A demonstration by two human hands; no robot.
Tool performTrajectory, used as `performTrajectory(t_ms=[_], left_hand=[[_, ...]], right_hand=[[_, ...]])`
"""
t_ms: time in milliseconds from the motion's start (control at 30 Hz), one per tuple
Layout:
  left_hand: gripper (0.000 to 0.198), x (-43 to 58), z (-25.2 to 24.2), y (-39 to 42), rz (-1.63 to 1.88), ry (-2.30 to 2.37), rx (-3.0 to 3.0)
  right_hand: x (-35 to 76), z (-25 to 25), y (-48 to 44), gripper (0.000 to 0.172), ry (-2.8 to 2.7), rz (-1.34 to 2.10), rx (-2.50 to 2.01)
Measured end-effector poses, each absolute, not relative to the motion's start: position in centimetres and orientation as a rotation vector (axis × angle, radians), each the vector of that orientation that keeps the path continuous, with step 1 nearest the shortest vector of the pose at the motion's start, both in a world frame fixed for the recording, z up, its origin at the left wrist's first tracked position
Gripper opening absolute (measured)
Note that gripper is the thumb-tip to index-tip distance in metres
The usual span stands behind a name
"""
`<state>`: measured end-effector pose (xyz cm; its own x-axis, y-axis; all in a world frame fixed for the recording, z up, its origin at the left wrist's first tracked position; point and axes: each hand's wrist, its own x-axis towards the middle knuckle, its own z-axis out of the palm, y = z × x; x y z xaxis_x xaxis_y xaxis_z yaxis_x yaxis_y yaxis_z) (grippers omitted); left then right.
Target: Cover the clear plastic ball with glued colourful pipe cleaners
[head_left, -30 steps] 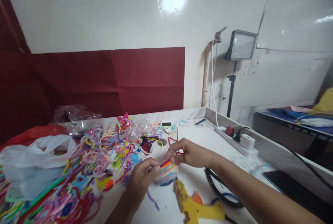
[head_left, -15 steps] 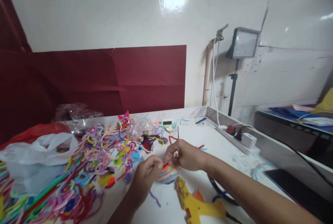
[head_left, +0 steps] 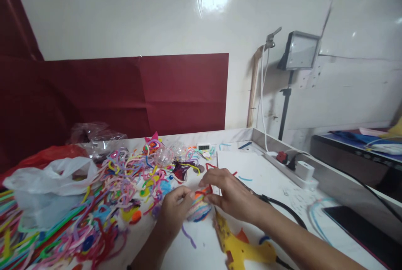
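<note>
A small ball wrapped in colourful strands (head_left: 200, 211) is between my hands, with orange and red on its top and blue low down. My left hand (head_left: 176, 209) holds its left side, thumb and fingers pressed near the top. My right hand (head_left: 224, 190) pinches a red strand (head_left: 207, 190) at the upper right of the ball, thumb below and fingers curved over it. A yellow glue gun (head_left: 241, 247) lies just right of the ball, nozzle pointing up toward it. A purple strand (head_left: 189, 237) lies below my left hand.
Tangled pipe cleaners (head_left: 122, 186) cover the left side, beside a white plastic bag (head_left: 53, 182). Clear balls (head_left: 163, 155) and a small digital display (head_left: 203, 147) sit at the back. On the right are a power strip (head_left: 290, 169), a black phone (head_left: 361, 232) and a black cable (head_left: 285, 207).
My right hand has turned flatter, its fingers now extending over the top of the ball, and the red strand now loops up at the right. The view has shifted slightly.
</note>
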<state>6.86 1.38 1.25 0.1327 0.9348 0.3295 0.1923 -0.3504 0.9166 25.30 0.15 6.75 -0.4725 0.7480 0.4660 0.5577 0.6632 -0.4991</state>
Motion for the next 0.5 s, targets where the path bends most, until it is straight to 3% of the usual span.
performTrajectory(t_ms=[233,500], left_hand=[[0.026,7.11,1.15,1.26,1.285,1.115,1.647],[0.023,7.01,1.66,1.04,1.245,1.115,1.686]], right_hand=[[25.68,6.47,-0.26,0.011,-2.377,-0.036,-0.949],[25.8,6.47,-0.24,0.015,-2.502,-0.127,-0.999]])
